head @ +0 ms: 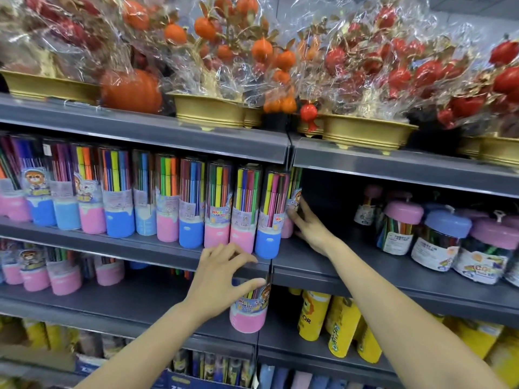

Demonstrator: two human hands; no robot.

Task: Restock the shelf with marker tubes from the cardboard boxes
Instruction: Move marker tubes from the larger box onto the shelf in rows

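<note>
Grey metal shelf (365, 265), cylindrical marker tubes (216, 203)

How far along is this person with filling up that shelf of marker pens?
Well underway, it seems. Done: the middle shelf already carries a full front row of marker tubes. In hand: the left hand holds a pink-based tube below the shelf edge, while the right hand grips a tube at the row's end. Left: the held tube needs a spot, and the shelf below shows gaps. No cardboard boxes are clearly visible.
</note>
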